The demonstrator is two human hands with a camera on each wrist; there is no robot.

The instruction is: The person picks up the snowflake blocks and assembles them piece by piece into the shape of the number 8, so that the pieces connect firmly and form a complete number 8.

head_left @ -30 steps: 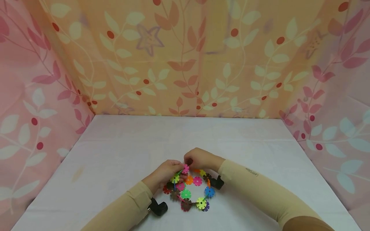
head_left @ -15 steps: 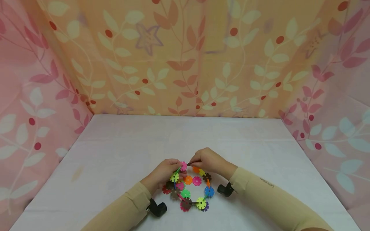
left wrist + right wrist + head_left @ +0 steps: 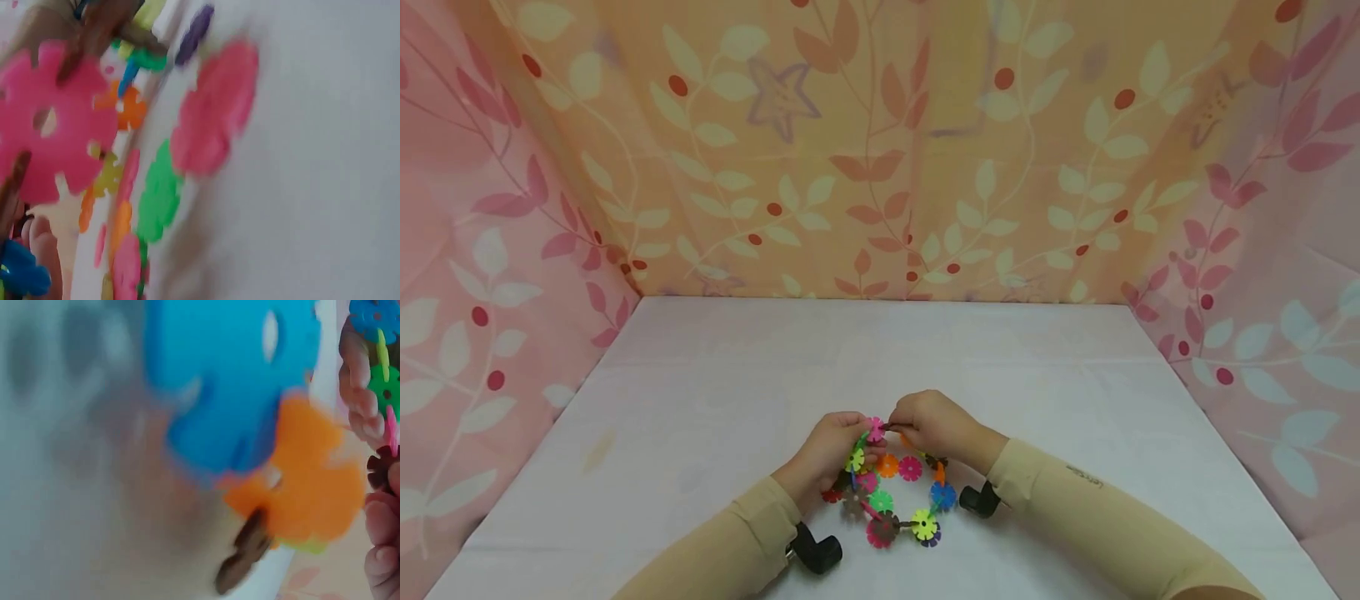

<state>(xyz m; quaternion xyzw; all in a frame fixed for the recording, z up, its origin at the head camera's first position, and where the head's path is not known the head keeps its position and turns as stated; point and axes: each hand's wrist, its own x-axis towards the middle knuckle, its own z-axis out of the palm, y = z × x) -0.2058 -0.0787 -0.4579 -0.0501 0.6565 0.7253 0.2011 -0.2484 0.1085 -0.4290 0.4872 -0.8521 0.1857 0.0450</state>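
In the head view the left hand (image 3: 831, 450) pinches a chain of notched plastic discs near a pink disc (image 3: 876, 429). Just to its right, the right hand (image 3: 942, 421) grips a thin brown disc (image 3: 891, 427), seen edge-on and meeting the pink one. Below both hands the chain curves round on the table, with a blue disc (image 3: 943, 496) and a yellow one (image 3: 924, 524). The right wrist view shows the brown disc (image 3: 381, 467) between fingers, touching a pink disc (image 3: 392, 428) beside a green one (image 3: 386, 394).
Loose-looking orange (image 3: 887, 465) and pink (image 3: 911, 468) discs lie inside the curve of the chain, with a green one (image 3: 882, 500) lower left. A white-covered table (image 3: 880, 350) is enclosed by patterned curtains (image 3: 880, 150). Black devices (image 3: 818, 553) hang at both wrists.
The right hand has moved to the right from beside the left hand, turning the brown disc edge-on against the pink one. The left hand has barely moved.
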